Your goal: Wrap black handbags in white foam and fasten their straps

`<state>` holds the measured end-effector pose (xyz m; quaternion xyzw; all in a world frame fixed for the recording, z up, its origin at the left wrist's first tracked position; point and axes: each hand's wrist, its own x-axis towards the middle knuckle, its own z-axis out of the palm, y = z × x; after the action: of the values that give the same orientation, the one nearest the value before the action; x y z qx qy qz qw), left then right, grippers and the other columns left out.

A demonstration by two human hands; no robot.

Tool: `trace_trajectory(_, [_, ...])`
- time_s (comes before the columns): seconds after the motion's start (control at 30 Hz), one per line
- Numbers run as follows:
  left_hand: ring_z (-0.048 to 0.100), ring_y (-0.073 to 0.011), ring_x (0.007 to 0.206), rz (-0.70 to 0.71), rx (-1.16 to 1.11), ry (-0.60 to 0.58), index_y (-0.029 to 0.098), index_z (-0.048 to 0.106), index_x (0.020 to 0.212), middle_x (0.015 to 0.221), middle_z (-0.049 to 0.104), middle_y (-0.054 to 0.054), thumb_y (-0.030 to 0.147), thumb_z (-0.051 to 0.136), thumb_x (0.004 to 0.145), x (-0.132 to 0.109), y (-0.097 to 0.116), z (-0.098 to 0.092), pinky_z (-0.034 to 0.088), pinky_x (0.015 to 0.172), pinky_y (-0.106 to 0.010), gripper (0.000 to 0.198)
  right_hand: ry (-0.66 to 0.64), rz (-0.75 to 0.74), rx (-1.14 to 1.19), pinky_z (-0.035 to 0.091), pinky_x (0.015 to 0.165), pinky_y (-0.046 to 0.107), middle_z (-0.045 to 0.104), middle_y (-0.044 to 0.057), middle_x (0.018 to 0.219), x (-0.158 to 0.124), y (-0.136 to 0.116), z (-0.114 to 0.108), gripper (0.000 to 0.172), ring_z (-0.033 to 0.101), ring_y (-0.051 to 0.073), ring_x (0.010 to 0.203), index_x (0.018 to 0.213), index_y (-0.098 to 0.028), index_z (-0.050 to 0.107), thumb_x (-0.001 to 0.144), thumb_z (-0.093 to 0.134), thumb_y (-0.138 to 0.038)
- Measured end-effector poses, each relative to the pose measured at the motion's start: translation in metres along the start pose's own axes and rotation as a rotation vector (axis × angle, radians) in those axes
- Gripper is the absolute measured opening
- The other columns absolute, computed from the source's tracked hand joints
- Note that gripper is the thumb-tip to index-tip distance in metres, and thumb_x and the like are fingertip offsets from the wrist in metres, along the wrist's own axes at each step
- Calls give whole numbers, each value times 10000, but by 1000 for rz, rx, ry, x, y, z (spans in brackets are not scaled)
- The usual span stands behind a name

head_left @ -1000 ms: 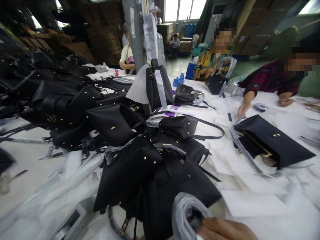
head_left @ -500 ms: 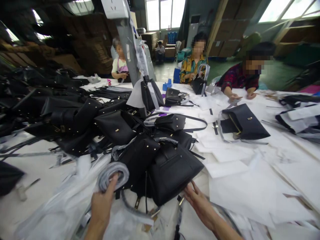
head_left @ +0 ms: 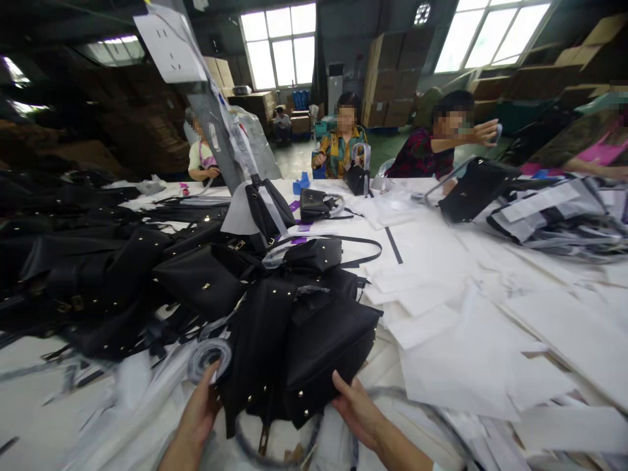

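Observation:
Two black leather handbags stand side by side in front of me, with gold studs near their bottom corners. The left handbag (head_left: 255, 347) has its edge against the fingers of my left hand (head_left: 199, 405); the thumb reaches up to a coil of plastic-wrapped strap (head_left: 210, 360). My right hand (head_left: 356, 409) grips the lower right corner of the right handbag (head_left: 328, 350), thumb on its face, other fingers partly hidden underneath. A wrapped handle loop (head_left: 279, 463) hangs below the bags.
A heap of black bags (head_left: 98, 268) covers the table's left. White paper sheets (head_left: 471, 353) spread across the right. Co-workers sit opposite; one, in a plaid shirt (head_left: 419, 154), handles a black bag (head_left: 475, 190). A grey post (head_left: 210, 131) rises behind the heap.
My view has swung right. The right bag has tipped, so its studded bottom faces me. My left hand has slid from inside the coil to the left bag's edge. A co-worker has lifted a bag.

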<state>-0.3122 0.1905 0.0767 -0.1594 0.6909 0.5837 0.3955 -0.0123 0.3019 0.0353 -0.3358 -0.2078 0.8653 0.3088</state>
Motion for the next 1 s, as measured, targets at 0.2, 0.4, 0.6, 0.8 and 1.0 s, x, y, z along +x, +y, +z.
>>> trace_trajectory(0.2, [679,-166,979,171,-136,24,229,707,1012,1036,731,9,173,728,768,-39,-11,23,534,832,-239,252,-27,2,7,450,1068,458,687,74,1263,-5,-14,23,648,601,289,1221,1286,-257,638,690,873,-352])
trace_trajectory(0.4, [640,-247,1107,426,-213,-104,246,675,1006,976,720,15,229,833,609,-116,6,65,461,1059,-384,428,-22,-58,-49,403,1108,526,704,109,1221,-39,-68,16,603,626,327,1178,1172,-226,712,613,914,-331])
trace_trajectory(0.6, [626,-245,1124,853,-251,-562,172,658,1003,1066,706,-39,267,822,652,-160,96,201,467,1033,-404,400,100,-394,-124,421,1106,496,699,59,1239,-1,-195,32,583,606,289,1205,1125,-274,704,587,922,-330])
trace_trajectory(0.8, [620,-209,1135,935,-244,-477,102,666,1069,1159,704,-87,162,757,759,-141,175,303,438,1039,-393,328,129,-486,-288,499,1038,412,681,31,1257,93,-271,73,377,620,197,1187,1100,-245,645,791,783,-411])
trace_trajectory(1.0, [702,-181,872,457,-278,-357,85,710,914,912,748,-70,78,796,656,-95,67,194,537,868,-299,272,197,-225,-441,449,1076,502,729,124,1100,74,-173,12,409,644,292,1126,995,-159,725,677,860,-378])
